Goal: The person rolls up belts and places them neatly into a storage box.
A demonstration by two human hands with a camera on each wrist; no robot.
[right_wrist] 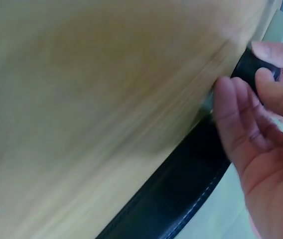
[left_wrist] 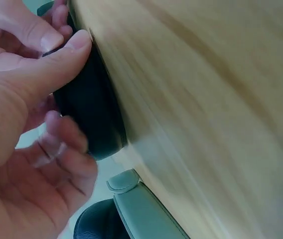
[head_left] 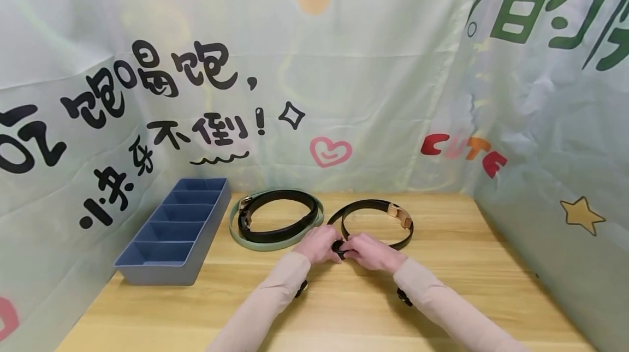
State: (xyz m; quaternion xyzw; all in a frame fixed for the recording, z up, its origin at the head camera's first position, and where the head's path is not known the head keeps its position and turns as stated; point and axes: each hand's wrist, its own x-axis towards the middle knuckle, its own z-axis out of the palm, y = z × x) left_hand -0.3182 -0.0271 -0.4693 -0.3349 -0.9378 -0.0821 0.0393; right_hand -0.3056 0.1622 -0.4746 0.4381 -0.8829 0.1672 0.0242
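A black belt [head_left: 366,203] with a gold buckle [head_left: 400,214] stands on its edge in a wide loop on the table, right of centre. Its free end [head_left: 338,248] is curled into a small coil between both hands. My left hand [head_left: 319,244] pinches this coil from the left, thumb lying on the black strap [left_wrist: 94,109] in the left wrist view. From the right, my right hand [head_left: 373,252] pinches the same coil between thumb and fingers. In the right wrist view the strap [right_wrist: 176,179] runs out past the right fingers along the wood.
To the left of the hands, a second black belt [head_left: 277,236] lies looped inside a pale green belt [head_left: 237,238]. Farther left is a blue-grey box [head_left: 201,237] divided into several compartments. Printed cloth walls [head_left: 383,123] enclose the wooden table [head_left: 344,319] at the back and sides.
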